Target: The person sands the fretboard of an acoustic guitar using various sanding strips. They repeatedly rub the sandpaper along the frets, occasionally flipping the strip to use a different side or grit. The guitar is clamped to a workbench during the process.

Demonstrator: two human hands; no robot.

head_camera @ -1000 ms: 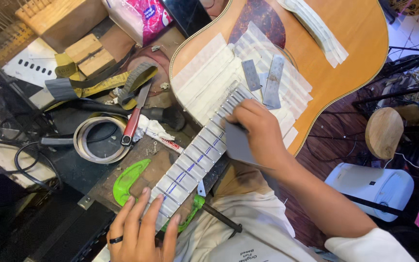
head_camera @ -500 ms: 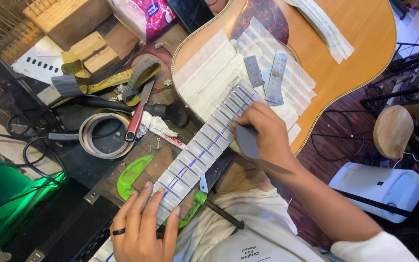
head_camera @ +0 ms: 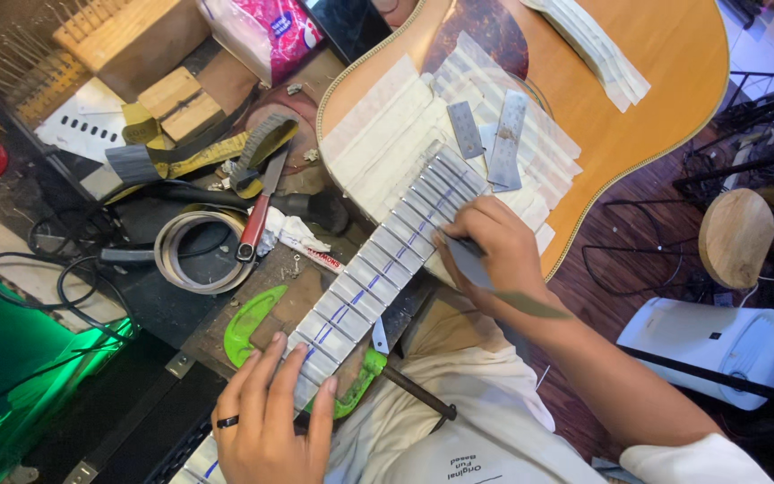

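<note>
Left hand (head_camera: 266,421) spread flat, fingers open, pressing on taped guitar neck (head_camera: 378,269) at its near end; black ring on one finger. Right hand (head_camera: 490,251) curled around grey flat tool (head_camera: 472,264), gripped, edge against neck side near guitar body (head_camera: 638,81). Neck running between both hands. Green clamp (head_camera: 253,318) just beside left hand. Two metal files (head_camera: 490,134) on masking tape beyond right hand. Tape roll (head_camera: 199,251) on counter (head_camera: 163,305) farther left.
</note>
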